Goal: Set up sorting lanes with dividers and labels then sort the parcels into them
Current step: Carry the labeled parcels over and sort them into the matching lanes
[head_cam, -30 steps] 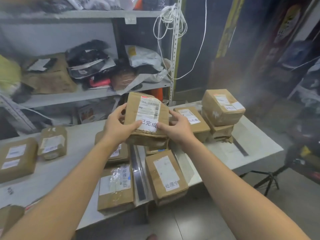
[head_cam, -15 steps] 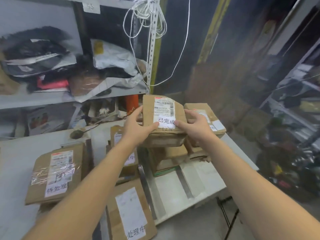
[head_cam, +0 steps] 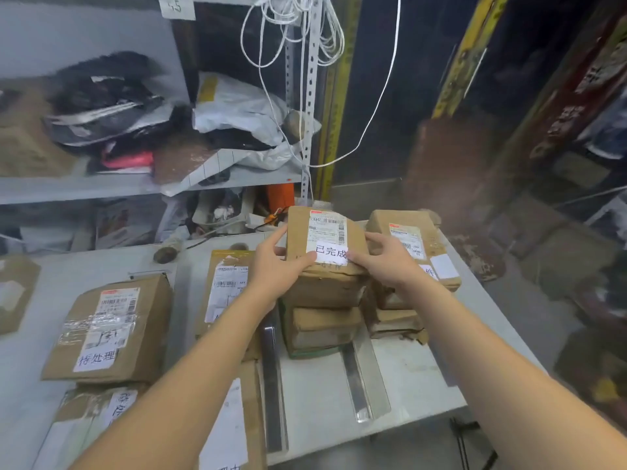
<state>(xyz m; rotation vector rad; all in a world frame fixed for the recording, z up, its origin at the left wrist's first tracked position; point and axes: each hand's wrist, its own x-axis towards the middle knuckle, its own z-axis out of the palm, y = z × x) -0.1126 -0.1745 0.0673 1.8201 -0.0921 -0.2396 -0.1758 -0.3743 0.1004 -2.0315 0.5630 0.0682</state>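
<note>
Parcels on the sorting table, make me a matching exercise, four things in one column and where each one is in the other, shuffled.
Things:
1. parcel labelled 已完成
2. parcel labelled 待处理
3. white cord
4. clear divider strip

Places:
A. hanging from the shelf upright
B. lying flat on the table, right of the middle stack's lane
C. held between the left hand and right hand, atop a stack
D. on a stack at the table's left

Pairs: 1-C, 2-D, 3-A, 4-B
</note>
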